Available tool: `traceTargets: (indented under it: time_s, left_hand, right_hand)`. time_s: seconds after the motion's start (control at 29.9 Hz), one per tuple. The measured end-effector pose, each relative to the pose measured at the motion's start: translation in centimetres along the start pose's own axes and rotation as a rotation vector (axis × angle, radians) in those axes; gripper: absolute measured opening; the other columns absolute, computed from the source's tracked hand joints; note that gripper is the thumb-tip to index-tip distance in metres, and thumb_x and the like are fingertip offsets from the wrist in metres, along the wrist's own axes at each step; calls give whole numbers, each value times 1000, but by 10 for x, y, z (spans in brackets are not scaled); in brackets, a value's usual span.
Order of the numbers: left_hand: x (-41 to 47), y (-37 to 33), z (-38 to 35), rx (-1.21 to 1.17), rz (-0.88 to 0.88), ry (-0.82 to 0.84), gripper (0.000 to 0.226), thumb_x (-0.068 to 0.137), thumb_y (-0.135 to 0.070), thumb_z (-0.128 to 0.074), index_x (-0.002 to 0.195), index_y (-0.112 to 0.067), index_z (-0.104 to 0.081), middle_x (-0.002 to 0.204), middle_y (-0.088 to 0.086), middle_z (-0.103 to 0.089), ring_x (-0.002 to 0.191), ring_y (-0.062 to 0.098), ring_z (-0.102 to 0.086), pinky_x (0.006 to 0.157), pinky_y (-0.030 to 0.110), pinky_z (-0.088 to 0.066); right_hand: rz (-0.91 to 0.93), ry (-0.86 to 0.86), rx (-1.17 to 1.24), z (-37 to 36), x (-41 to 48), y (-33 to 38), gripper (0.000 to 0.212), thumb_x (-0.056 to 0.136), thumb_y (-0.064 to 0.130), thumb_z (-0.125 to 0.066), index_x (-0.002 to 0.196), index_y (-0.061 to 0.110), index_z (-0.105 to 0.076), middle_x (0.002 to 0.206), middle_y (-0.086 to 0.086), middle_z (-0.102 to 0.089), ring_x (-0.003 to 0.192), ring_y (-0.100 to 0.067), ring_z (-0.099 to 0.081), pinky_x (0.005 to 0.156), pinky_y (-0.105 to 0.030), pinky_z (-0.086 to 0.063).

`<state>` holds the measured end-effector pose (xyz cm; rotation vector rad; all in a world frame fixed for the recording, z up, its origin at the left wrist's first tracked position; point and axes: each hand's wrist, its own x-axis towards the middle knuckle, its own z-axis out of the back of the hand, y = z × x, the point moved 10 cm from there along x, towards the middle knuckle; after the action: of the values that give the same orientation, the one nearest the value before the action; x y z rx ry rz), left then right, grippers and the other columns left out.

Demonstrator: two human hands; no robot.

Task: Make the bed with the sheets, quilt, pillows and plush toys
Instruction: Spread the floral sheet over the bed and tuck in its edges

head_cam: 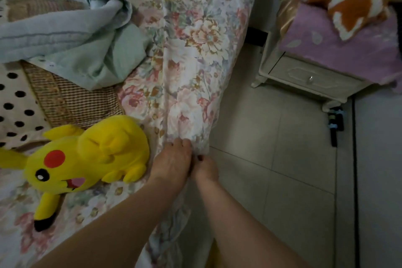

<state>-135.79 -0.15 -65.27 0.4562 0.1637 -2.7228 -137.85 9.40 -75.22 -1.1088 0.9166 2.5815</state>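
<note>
Head view. Floral cotton, a floral sheet [195,50], covers the bed from the top centre to the bottom left of the frame, and its edge hangs over the bed's side at centre. Left hand [174,163], lower centre, lies knuckles-up on that edge with its fingers curled into a fold of the sheet. Right hand [206,169] is just beside it on the right, touching it, fingers curled down around the hanging edge; its fingertips are hidden.

A yellow Pikachu plush [87,159] lies on the sheet at lower left, near the left hand but apart from it. A pale green quilt [65,35] is crumpled at upper left. A polka-dot pillow [15,104] sits at the left edge, beside a brown woven mat [71,98].

At right is a tiled floor [272,137] and a cream nightstand [304,76], with a purple pillow [348,45] on top carrying an orange-and-white plush [352,2].
</note>
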Motion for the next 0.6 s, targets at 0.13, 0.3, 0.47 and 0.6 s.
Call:
traceTargets:
  time_s: [0.13,0.3,0.47,0.6]
  left_hand:
    - [17,-5,2,24,8,29,32,95,-7,-44,126,-12,-37,128,10,-45,117,27,-48,93,32,-41]
    - [39,-21,-2,1,-26,57,34,92,-11,-49,125,-18,-42,124,5,-52,112,22,-52,93,29,-40]
    - [61,-63,1,84,-177,19,45,95,-11,-44,139,-13,-39,136,7,-42,123,23,-40,104,30,-31]
    - [82,-77,14,146,-197,1,34,95,-21,-46,128,-18,-54,128,1,-53,117,20,-41,101,32,-33]
  right_hand:
    - [-44,23,157,-1,19,-14,37,95,40,-55,77,11,-69,93,-12,-73,89,-28,-68,73,-30,-49]
    - [-77,-193,26,67,26,-25,23,90,34,-63,91,13,-71,96,-10,-72,96,-29,-66,74,-26,-46]
    - [9,-159,-197,94,45,-10,21,89,32,-60,97,13,-67,105,-11,-69,102,-29,-64,76,-27,-45]
    - [262,-117,-76,91,42,48,14,98,19,-44,100,19,-59,101,-2,-65,88,-21,-58,66,-22,-32]
